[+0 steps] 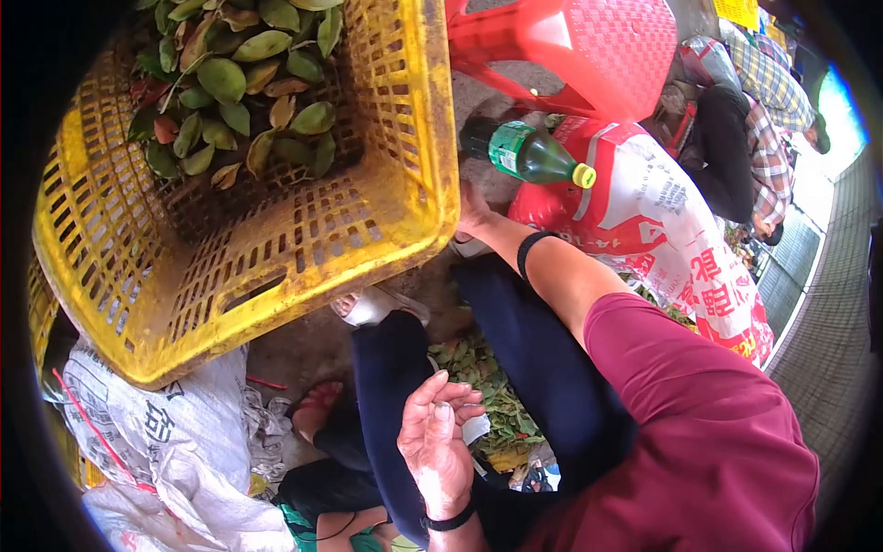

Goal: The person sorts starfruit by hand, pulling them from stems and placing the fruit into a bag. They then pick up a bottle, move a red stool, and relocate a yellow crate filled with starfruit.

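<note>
Since the crate [276, 267] corner covers the fingers of the right hand [474, 213], can't tell whether that hand grips or only touches the wall. Crate sits tilted at upper left, top cut off by the frame, with leaves [239, 83] heaped at its far end. Low centre, the left hand [437, 446] is well apart from it, fingers loosely curled, holding nothing. A bottle [529, 155] lies on a sack [662, 230] near the right hand. Another person [754, 129] at the edge is mostly cut off.
</note>
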`<state>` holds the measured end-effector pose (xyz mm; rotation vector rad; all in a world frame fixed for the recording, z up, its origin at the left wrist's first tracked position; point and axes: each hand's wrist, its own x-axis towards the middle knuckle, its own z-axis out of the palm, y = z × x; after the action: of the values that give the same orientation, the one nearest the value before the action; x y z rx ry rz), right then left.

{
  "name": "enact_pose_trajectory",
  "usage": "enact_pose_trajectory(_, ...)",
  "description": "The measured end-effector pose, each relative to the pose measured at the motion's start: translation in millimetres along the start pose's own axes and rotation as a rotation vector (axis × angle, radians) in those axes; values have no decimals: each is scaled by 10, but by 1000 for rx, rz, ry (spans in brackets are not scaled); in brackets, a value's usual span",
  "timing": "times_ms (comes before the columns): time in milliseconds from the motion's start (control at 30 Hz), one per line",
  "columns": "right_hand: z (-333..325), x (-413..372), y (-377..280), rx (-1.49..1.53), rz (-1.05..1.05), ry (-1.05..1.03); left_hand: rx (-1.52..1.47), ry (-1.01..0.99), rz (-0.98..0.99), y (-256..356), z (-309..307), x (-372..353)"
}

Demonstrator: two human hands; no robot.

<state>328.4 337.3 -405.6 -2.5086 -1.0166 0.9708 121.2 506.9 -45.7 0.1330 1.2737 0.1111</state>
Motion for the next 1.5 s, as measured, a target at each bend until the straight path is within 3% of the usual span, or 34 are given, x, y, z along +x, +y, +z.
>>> enact_pose_trajectory(67,7,-121,161,6,92,-83,6,6,-5,-86,12,3)
enact_pose_trajectory(133,-782,-334,-498,265,391,-198,-8,13,-22,-168,16,36)
enact_pose_trajectory(200,-1270,-522,-946,308,293,-362,-30,42,-39,-284,26,75)
enact_pose_trajectory(300,-2149,-934,-1846,431,-122,-319,-96,121,-101,-406,150,120)
enact_pose_trajectory(400,-2572,-1349,-2434,553,-382,-297,-370,-25,-162,-499,204,224)
enact_pose_trajectory(500,-2683,-1642,-2648,178,-328,-496,-407,-175,-281,-462,323,217)
enact_pose_trajectory(600,-2785,-1694,-2685,71,-405,-342,-433,-175,-257,-434,441,208)
enact_pose_trajectory(633,-2847,-1709,-2689,90,-382,-375,-435,-175,-234,-432,463,197)
enact_pose_trajectory(767,-2926,-1676,-2579,469,-469,-120,-328,-252,-134,-422,391,234)
enact_pose_trajectory(800,-3035,-1559,-2519,444,-517,-12,-329,-294,-111,-421,376,261)
enact_pose_trajectory(867,-3381,-1135,-2246,63,-527,137,-330,-373,-75,-413,355,265)
enact_pose_trajectory(900,-3423,-953,-2094,124,-278,263,-271,-339,-67,-391,401,234)
enact_pose_trajectory(933,-3440,-750,-1916,378,152,226,-215,-309,-56,-371,472,205)
enact_pose_trajectory(1000,-3373,-274,-1275,469,376,97,-58,-299,-88,-338,520,178)
enact_pose_trajectory(1067,-3108,14,-699,639,287,73,-28,-292,-130,-303,533,167)
enact_pose_trajectory(1133,-3034,155,-432,-56,205,20,-7,-248,-126,-274,500,164)
enact_pose_trajectory(1167,-2974,221,-206,-7,329,2,-3,-222,-114,-259,460,170)
enact_pose_trajectory(1200,-3045,229,-180,-21,289,-41,-3,-194,-102,-253,416,175)
enact_pose_trajectory(1267,-3039,250,-59,-91,239,67,-26,-140,-90,-246,381,167)
enact_pose_trajectory(1367,-3169,383,193,-152,338,42,-68,-111,-76,-198,386,154)
enact_pose_trajectory(1467,-3272,537,614,-349,304,57,-53,-126,-80,-180,392,146)
enact_pose_trajectory(1500,-3396,557,525,-397,392,41,-58,-121,-73,-179,379,146)
